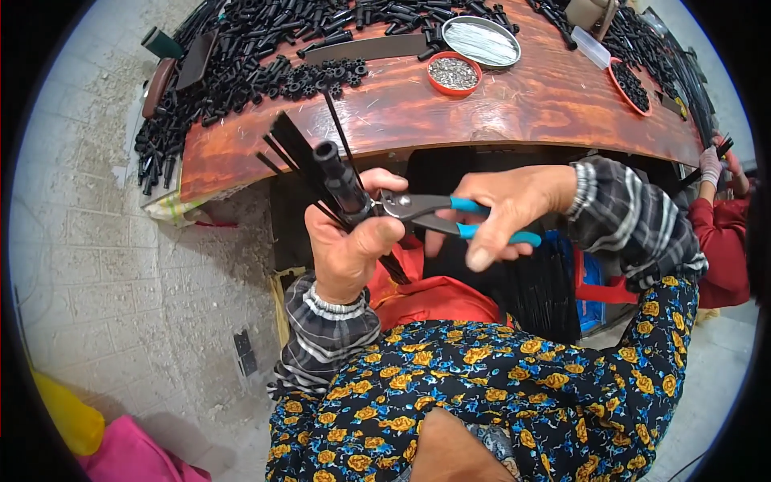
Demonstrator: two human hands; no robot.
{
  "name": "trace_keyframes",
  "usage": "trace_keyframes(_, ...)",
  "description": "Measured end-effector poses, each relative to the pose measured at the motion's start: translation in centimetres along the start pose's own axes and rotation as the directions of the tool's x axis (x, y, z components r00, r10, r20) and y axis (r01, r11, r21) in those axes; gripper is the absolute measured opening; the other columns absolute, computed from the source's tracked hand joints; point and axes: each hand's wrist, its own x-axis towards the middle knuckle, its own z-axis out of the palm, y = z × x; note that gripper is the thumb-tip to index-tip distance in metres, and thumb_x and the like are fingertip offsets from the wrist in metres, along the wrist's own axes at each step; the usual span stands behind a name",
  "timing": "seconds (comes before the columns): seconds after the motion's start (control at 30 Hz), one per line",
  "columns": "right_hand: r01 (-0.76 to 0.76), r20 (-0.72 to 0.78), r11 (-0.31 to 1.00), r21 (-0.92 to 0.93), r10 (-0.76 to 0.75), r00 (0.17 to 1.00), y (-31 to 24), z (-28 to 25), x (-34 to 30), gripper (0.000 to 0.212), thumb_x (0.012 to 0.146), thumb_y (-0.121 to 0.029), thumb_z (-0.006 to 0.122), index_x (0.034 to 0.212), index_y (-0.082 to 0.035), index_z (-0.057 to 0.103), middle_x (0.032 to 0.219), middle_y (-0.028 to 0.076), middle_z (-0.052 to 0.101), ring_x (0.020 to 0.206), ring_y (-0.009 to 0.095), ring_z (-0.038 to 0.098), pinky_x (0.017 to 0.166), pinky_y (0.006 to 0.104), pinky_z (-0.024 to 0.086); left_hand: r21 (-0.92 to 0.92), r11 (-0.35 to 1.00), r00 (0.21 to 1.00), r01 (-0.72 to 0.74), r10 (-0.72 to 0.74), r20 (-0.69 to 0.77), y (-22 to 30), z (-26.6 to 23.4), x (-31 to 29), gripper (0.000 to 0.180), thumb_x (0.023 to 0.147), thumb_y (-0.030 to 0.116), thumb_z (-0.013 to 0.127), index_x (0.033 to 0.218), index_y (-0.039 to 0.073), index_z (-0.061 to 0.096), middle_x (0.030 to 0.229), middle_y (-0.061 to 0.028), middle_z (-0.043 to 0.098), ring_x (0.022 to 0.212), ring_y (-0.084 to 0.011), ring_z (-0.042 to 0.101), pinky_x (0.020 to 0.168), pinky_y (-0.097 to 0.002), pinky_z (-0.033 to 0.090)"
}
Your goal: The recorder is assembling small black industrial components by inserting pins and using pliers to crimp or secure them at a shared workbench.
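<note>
My left hand is closed around a bundle of thin black rods and a hollow black plastic tube, its open end tilted up and towards the far left. With my right hand I grip pliers that have blue handles and a dark metal head. The pliers' jaws are at the lower part of the tube, beside my left thumb and fingertips. Exactly what the jaws bite on is too small and partly hidden to tell. The rods' lower ends run down over red cloth on my lap.
Across the far side of the brown wooden table lie heaps of black plastic parts. A red bowl of small metal pieces adjoins a round tray of thin white strips. At right, a co-worker's gloved hand holds black rods.
</note>
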Motion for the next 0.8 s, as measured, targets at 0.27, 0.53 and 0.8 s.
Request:
trace_keyframes(0.27, -0.092, -0.430, 0.480, -0.873, -0.665, 0.611, -0.1, 1.4, -0.6, 0.037, 0.078, -0.020, 0.066, 0.104, 0.003, 0.055, 0.070, 0.012, 0.056, 0.064, 0.023, 0.059, 0.055, 0.0346, 0.045, 0.006, 0.999, 0.999, -0.045, 0.045, -0.025, -0.1, -1.0, -0.1, 0.062, 0.076, 0.021, 0.076, 0.123, -0.008, 0.048, 0.059, -0.0003, 0.047, 0.043, -0.0077, 0.039, 0.041, -0.0237, 0.030)
trace_keyframes(0.53, -0.032, -0.425, 0.617, -0.786, -0.503, 0.753, -0.7, 2.2, -1.4, 0.046, 0.086, -0.032, 0.059, 0.117, 0.000, 0.049, 0.086, 0.018, 0.055, 0.077, 0.032, 0.058, 0.067, 0.0404, 0.045, -0.165, 0.981, 0.990, 0.099, -0.114, -0.082, 0.7, -0.5, -0.2, 0.044, 0.071, 0.011, 0.081, 0.108, -0.004, 0.063, 0.065, 0.0036, 0.053, 0.049, -0.0024, 0.040, 0.046, -0.0195, 0.028)
trace_keyframes(0.8, -0.071, -0.115, 0.997, 0.025, 0.073, 0.991, -0.6, 0.6, -1.3, 0.042, 0.074, -0.024, 0.077, 0.102, 0.001, 0.057, 0.060, 0.004, 0.058, 0.057, 0.011, 0.059, 0.048, 0.0285, 0.043, -0.078, 0.997, 0.996, -0.027, 0.021, -0.083, -0.2, 0.0, -0.1, 0.050, 0.071, 0.016, 0.082, 0.113, -0.003, 0.062, 0.071, 0.0054, 0.055, 0.056, -0.0010, 0.044, 0.052, -0.0181, 0.032)
